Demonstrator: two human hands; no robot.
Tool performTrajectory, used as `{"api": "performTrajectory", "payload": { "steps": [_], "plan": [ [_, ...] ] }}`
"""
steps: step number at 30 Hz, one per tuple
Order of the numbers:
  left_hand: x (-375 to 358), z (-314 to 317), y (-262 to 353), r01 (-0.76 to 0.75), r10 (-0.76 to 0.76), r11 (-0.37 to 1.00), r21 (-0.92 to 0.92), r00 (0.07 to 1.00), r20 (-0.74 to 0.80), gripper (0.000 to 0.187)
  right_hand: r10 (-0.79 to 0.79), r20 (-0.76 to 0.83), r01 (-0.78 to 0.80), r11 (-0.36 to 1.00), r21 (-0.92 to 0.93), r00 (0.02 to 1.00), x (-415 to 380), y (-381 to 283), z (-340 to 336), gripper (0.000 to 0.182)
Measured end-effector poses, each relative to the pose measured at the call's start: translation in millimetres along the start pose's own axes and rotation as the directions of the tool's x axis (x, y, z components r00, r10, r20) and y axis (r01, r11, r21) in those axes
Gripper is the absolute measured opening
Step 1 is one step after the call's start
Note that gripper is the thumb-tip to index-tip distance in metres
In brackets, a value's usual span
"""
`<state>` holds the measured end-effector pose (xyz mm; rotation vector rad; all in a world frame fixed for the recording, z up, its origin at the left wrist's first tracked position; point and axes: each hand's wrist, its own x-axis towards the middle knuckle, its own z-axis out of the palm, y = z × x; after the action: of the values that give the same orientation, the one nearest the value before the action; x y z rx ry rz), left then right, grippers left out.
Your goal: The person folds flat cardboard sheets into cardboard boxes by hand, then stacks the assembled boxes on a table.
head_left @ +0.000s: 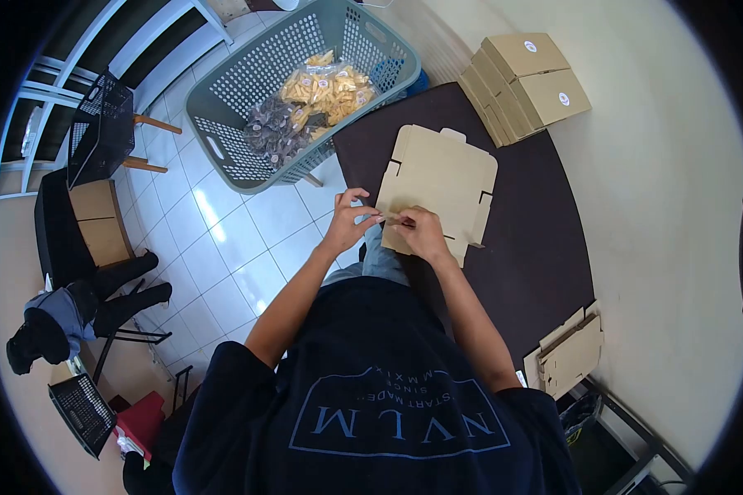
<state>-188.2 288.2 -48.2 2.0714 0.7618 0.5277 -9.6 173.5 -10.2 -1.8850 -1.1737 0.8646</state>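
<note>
A flat, unfolded cardboard box (442, 177) with slots and flaps lies on the dark table in front of me. My left hand (351, 221) is at the board's left edge, thumb and index finger pinched together and the other fingers curled. My right hand (423, 233) rests over the lower left part of the board, its fingertips also pinched. The two sets of fingertips nearly meet. A small pale bit shows between them, too small to name; it may be part of the board's edge.
A grey-green basket (227, 78) with bags of yellow and dark pieces stands left of the brown table (537, 223). Folded boxes with round stickers (524, 87) are stacked at the back. More flat cardboard (571, 355) lies near right. A person (66, 318) sits at far left.
</note>
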Motion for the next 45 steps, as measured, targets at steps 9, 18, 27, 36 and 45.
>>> {"api": "performTrajectory", "payload": {
  "steps": [9, 18, 27, 36, 45],
  "plan": [
    [-17.9, 31.3, -10.9, 0.185, -0.227, 0.964, -0.193, 0.946, -0.229, 0.016, 0.063, 0.036, -0.054, 0.98, -0.194, 0.997, 26.3, -4.8, 17.6, 0.021],
    [-25.2, 46.7, -26.2, 0.275, -0.334, 0.856, -0.437, 0.941, -0.061, 0.019, 0.253, 0.042, -0.22, 0.9, -0.377, 0.966, 39.8, -6.8, 12.5, 0.037],
    [-13.2, 45.7, -35.4, 0.365, -0.371, 0.834, -0.413, 0.926, 0.069, 0.023, 0.304, 0.213, -0.262, 0.943, -0.203, 0.929, 48.2, 18.2, 5.2, 0.031],
    [-0.8, 27.0, -29.8, 0.345, -0.335, 0.875, -0.338, 0.938, 0.092, 0.028, 0.151, 0.14, -0.137, 0.985, -0.104, 0.979, 16.1, 6.3, -18.3, 0.022],
    [24.3, -14.5, 52.3, -0.049, 0.122, 0.948, -0.315, 0.968, 0.217, 0.027, 0.265, -0.043, -0.261, 0.891, -0.372, 0.963, -90.7, 2.6, -90.5, 0.029]
  ]
}}
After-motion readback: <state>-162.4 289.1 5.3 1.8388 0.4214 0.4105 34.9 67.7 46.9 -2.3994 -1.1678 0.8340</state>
